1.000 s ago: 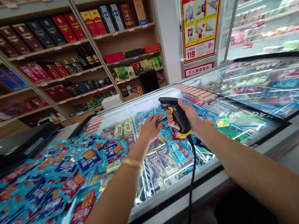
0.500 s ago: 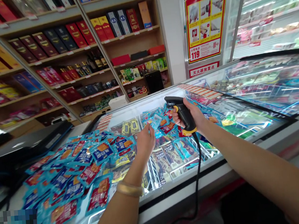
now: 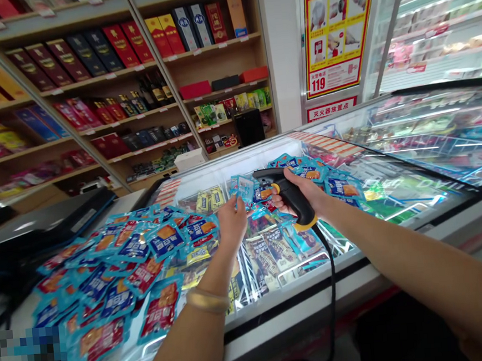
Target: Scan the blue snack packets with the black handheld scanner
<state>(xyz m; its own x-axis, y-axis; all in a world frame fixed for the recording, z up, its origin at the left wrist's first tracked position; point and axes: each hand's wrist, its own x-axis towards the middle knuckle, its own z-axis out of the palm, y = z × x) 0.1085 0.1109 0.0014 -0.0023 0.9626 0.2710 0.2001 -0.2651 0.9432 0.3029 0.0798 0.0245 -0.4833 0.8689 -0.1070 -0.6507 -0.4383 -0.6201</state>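
My right hand (image 3: 304, 193) is wrapped round a black and yellow barcode scanner (image 3: 296, 199), its head pointing left and its cable hanging from the handle. In my left hand (image 3: 232, 220) the fingertips pinch a light-blue snack packet (image 3: 243, 188), its pale printed side showing, close in front of the scanner head. More blue packets (image 3: 309, 173) lie on the freezer glass behind and right of the scanner. A large heap of blue packets with red or navy labels (image 3: 140, 247) covers the glass left of my left hand.
Under the glass of the chest freezer (image 3: 277, 322) are baskets of wrapped ice creams (image 3: 267, 253). A dark, flat device (image 3: 56, 223) stands at the left. Shelves of boxed goods (image 3: 101, 55) line the back, beside a red and yellow poster (image 3: 336, 39). The scanner cable (image 3: 332, 290) hangs over the freezer's front edge.
My left hand now has a packet raised before the scanner. The scanner has moved slightly left and down, uncovering more of the packets behind it.
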